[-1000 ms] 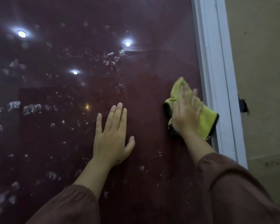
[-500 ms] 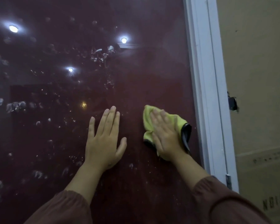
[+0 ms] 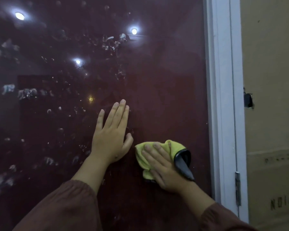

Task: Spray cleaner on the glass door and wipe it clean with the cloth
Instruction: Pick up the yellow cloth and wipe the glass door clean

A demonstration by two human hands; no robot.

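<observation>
The dark reddish glass door fills most of the head view and reflects ceiling lights. White blobs of cleaner foam speckle its left and upper parts; the strip near the frame looks wiped. My left hand lies flat on the glass, fingers together and pointing up, holding nothing. Just right of it and lower, my right hand presses a yellow cloth with a dark grey edge against the glass. No spray bottle is in view.
A white door frame runs down the right side of the glass, with a metal hinge low on it. Beyond it is a tan wall or cardboard surface with a small dark hole.
My right hand has swept the cloth down and to the left, from beside the frame to a spot next to my left thumb. My left hand has stayed flat on the glass.
</observation>
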